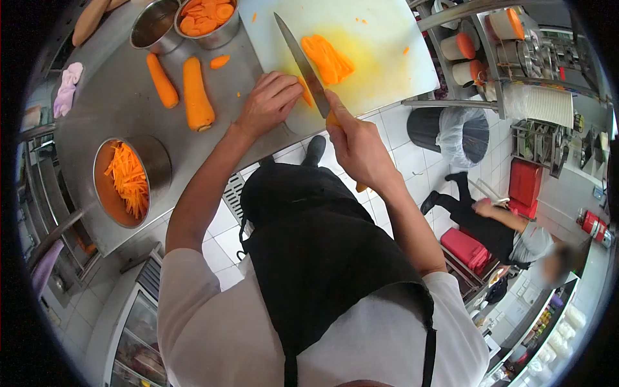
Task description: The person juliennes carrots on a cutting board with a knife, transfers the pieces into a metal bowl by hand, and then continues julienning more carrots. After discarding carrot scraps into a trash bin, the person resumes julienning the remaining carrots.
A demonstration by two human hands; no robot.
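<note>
My right hand is closed around the handle of a large kitchen knife, its blade pointing up and left over the white cutting board. Against the blade's left side, my left hand has its fingers curled on a small piece of carrot near the board's edge. Across the blade lies a pile of sliced carrot. Left of the board, on the metal table, rest two peeled carrots, a slim one and a thick one, plus a short carrot chunk.
A metal pot holding carrot strips stands at the table's near left. Carrot slices fill a second pot beside another metal pot. A lined trash bin stands at right. Another person is further off, holding a pole.
</note>
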